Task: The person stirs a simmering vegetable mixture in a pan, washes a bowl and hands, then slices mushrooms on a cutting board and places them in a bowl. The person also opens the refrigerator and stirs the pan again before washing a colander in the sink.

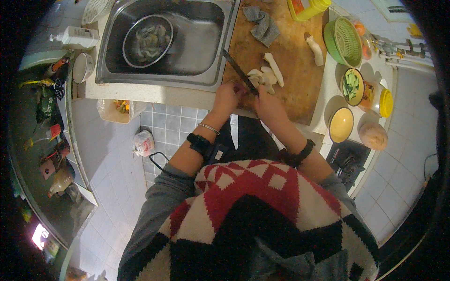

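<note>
My right hand [270, 105] grips the handle end of a kitchen knife [240, 72] near the front of a wooden cutting board [295, 95]. The dark blade slants up and left toward the sink edge. My left hand [226, 96] is just left of the blade, over the board's front left corner. Its fingers are curled and blurred, so whether they hold anything is unclear. Right of the blade lie several pale mushroom slices [263, 77], apparently king oyster, and a longer piece [275, 70]. A larger mushroom [315, 52] with a brown cap lies farther right.
Left of the board, a steel sink [200, 49] holds a bowl of shrimp [151, 40]. A grey cloth [263, 28] lies on the board's far part. Rightward stand a green basket [342, 42], a bowl of green slices [351, 87], a yellow bowl [341, 124] and a yellow-lidded jar [385, 102].
</note>
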Demonstrator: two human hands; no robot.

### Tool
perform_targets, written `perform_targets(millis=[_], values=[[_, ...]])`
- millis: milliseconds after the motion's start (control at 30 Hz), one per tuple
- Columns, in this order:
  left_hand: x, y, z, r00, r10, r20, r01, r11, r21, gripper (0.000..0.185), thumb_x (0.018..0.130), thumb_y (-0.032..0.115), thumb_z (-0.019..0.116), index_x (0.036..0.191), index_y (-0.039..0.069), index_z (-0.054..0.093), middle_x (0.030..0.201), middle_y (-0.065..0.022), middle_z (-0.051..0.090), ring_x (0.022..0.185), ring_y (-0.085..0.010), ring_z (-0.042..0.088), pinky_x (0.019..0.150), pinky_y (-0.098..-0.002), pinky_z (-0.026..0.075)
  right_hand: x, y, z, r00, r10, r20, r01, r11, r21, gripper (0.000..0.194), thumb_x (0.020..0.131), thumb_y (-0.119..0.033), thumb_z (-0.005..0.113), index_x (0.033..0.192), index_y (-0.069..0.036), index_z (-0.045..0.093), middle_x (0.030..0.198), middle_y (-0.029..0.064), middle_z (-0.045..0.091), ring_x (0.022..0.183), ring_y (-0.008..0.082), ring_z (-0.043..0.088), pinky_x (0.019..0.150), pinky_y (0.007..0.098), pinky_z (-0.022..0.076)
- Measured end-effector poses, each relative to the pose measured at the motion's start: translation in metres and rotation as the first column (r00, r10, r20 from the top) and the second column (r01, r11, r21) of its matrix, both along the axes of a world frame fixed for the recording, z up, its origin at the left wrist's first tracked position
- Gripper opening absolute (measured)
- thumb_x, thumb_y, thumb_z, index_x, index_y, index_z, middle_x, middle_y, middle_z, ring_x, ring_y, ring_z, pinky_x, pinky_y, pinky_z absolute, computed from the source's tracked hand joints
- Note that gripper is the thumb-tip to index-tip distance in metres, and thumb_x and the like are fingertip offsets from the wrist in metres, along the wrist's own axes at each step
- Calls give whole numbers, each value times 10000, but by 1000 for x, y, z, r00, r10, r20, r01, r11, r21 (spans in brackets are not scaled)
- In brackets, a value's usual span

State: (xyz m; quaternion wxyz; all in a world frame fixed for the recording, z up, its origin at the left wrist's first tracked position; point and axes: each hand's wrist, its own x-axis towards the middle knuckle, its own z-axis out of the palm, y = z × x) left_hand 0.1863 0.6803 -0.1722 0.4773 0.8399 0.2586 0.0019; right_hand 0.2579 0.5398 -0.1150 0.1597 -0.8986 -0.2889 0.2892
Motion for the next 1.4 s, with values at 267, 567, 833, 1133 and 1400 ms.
perform_targets(millis=[267,567,833,1133,1400], values=[[0,1,-9,1000,4,17,-3,998,-69,121,796,91,674,889,17,651,787,-173,672,672,-282,660,628,-369,521,3,-4,9,998,-48,-41,49,999,8,302,883,-151,494,1143,-9,436,770,272,624,728,451,615,647,554,479],[1,0,-1,999,37,18,-36,998,-56,151,768,125,689,827,-9,653,805,-183,667,776,-350,642,696,-410,500,1,3,1,999,-33,-9,33,998,45,254,892,-167,495,1095,-22,445,769,276,620,727,460,610,645,556,473],[1,1,-2,998,33,-51,-39,991,-126,151,768,132,693,818,-7,660,813,-187,669,782,-341,648,696,-406,504,4,-5,6,998,-63,4,62,992,114,238,897,-171,491,1062,-10,433,774,281,616,740,460,608,661,560,471],[0,1,-7,1000,-3,8,3,1000,-11,141,778,94,677,867,-10,642,768,-156,682,669,-279,676,616,-362,525,2,0,3,998,-33,-54,35,999,23,285,895,-167,490,1125,-9,435,770,276,617,736,457,609,654,556,476],[1,0,-10,999,24,-29,-26,998,-65,165,776,133,683,848,-9,640,807,-187,668,763,-339,654,684,-416,514,6,-2,-6,995,-100,-13,101,987,128,313,910,-181,496,1175,-21,449,792,283,620,725,458,606,647,545,471]])
